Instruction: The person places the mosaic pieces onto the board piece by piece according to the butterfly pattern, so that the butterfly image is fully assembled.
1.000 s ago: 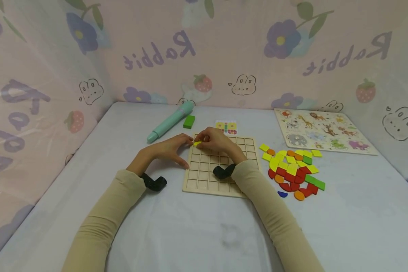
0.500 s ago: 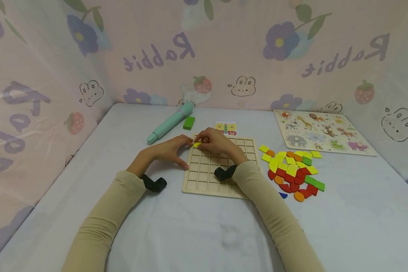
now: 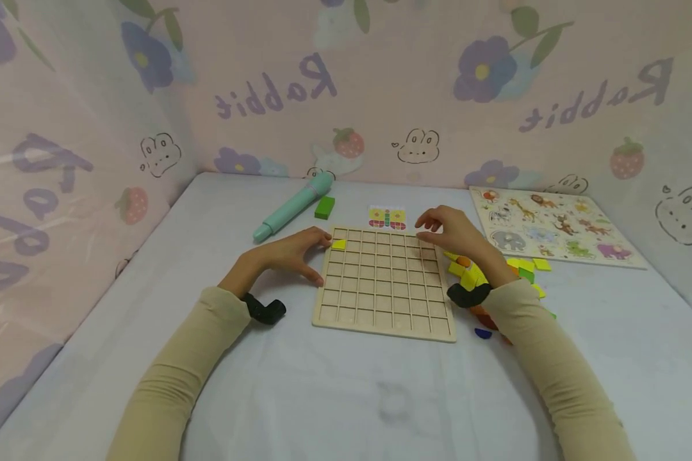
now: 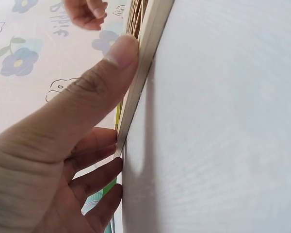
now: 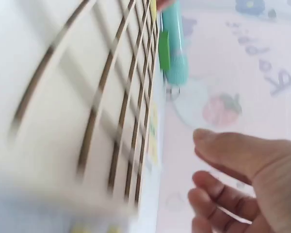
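Note:
A wooden grid board (image 3: pixel 383 282) lies flat on the table. One yellow tile (image 3: pixel 339 244) sits in its far-left corner area. My left hand (image 3: pixel 281 253) rests against the board's left edge; in the left wrist view, the thumb and fingertips touch the wooden rim (image 4: pixel 144 68). Over by the board's far-right corner, my right hand (image 3: pixel 458 232) is in the air with nothing in it, its fingers loosely bent. Beneath the right wrist and sleeve, a pile of yellow, red, orange and green pieces (image 3: pixel 469 278) is partly hidden.
Behind the board lies a small card with a butterfly pattern (image 3: pixel 387 218). A turquoise tube (image 3: pixel 291 208) and a green block (image 3: pixel 325 208) are at the back left. An animal puzzle board (image 3: pixel 530 221) occupies the back right. One blue piece (image 3: pixel 483 333) lies near the pile.
My right hand has let go of the yellow tile, leaving it on the board, and moved right towards the pieces. The left hand stays at the board's edge.

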Demonstrator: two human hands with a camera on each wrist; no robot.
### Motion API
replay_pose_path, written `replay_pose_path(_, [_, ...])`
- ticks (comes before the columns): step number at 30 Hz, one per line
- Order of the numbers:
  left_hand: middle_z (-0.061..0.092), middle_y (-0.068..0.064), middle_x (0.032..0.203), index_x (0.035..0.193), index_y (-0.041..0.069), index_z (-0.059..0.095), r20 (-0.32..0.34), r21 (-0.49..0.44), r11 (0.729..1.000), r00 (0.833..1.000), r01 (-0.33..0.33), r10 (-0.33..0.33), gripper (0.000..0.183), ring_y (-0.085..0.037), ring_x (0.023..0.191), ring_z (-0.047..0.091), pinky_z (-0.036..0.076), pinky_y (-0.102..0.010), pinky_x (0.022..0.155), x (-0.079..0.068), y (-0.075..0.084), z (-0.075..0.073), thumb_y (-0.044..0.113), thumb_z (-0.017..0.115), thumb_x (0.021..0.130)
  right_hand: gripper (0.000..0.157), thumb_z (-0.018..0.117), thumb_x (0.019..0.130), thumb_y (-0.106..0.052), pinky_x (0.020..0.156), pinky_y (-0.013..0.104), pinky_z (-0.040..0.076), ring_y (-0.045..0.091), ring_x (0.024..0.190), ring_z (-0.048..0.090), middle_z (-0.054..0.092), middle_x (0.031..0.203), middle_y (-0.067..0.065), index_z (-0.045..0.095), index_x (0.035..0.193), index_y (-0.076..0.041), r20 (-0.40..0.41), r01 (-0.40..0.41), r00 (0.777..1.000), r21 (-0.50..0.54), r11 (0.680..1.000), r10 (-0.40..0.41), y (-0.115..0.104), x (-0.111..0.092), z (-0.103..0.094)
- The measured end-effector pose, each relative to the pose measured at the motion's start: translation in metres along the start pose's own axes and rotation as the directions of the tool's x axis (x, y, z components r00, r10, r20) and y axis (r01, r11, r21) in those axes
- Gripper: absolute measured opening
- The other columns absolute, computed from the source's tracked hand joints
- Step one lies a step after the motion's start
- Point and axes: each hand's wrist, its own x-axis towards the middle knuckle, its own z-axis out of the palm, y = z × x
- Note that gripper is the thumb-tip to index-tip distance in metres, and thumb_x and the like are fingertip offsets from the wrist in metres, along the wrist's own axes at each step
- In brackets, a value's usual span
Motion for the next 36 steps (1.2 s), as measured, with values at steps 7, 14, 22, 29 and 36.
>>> replay_pose_path(7, [0.037, -0.013, 0.141, 0.126, 0.002, 0.047, 0.006, -0.015, 1.0, 1.0, 0.008, -0.008, 0.077, -0.026, 0.134, 0.029, 0.02, -0.038, 0.114, 0.0, -0.001, 0.001, 0.033, 0.084, 0.066, 0.031, 0.068, 0.085, -0.024, 0.067, 0.033, 0.045, 0.023, 0.077, 0.053, 0.061, 0.089, 0.011, 0.062, 0.105, -0.002, 0.117, -0.248, 0.96, -0.056, 0.967, 0.253, 0.023, -0.033, -0.022])
replay_pose_path(14, [0.037, -0.014, 0.141, 0.127, 0.0, 0.046, 0.003, -0.017, 1.0, 1.0, -0.01, 0.01, 0.077, -0.027, 0.134, 0.029, 0.021, -0.038, 0.113, -0.001, 0.0, 0.001, 0.031, 0.084, 0.067, 0.034, 0.069, 0.084, -0.027, 0.063, 0.03, 0.045, 0.02, 0.071, 0.053, 0.06, 0.085, 0.009, 0.06, 0.106, -0.003, 0.223, -0.349, 0.91, -0.047, 0.936, 0.35, 0.034, -0.043, -0.023])
replay_pose_path(22, [0.037, -0.014, 0.141, 0.126, -0.001, 0.046, -0.009, -0.013, 0.999, 0.999, -0.038, 0.038, 0.076, -0.026, 0.134, 0.03, 0.021, -0.038, 0.113, -0.001, -0.002, 0.001, 0.03, 0.084, 0.068, 0.033, 0.07, 0.083, -0.025, 0.062, 0.029, 0.046, 0.02, 0.07, 0.054, 0.062, 0.085, 0.009, 0.062, 0.104, 0.0, 0.232, -0.339, 0.911, -0.052, 0.939, 0.341, 0.037, -0.041, -0.022])
replay_pose_path(29, [0.037, -0.013, 0.141, 0.126, 0.0, 0.047, -0.009, -0.021, 0.999, 0.999, -0.037, 0.037, 0.076, -0.026, 0.134, 0.029, 0.021, -0.039, 0.113, 0.0, -0.003, 0.002, 0.031, 0.084, 0.067, 0.03, 0.07, 0.082, -0.022, 0.066, 0.033, 0.048, 0.021, 0.073, 0.056, 0.064, 0.086, 0.009, 0.064, 0.101, 0.001, 0.203, -0.342, 0.915, -0.061, 0.938, 0.348, 0.034, -0.041, -0.024])
replay_pose_path(36, [0.037, -0.014, 0.141, 0.126, 0.0, 0.047, -0.011, -0.02, 0.999, 0.999, -0.031, 0.031, 0.076, -0.026, 0.134, 0.03, 0.021, -0.039, 0.113, -0.001, -0.001, 0.002, 0.031, 0.084, 0.067, 0.028, 0.07, 0.082, -0.019, 0.077, 0.042, 0.05, 0.025, 0.082, 0.06, 0.066, 0.092, 0.013, 0.065, 0.101, 0.001, 0.119, -0.291, 0.949, -0.016, 0.956, 0.291, 0.021, -0.029, -0.021])
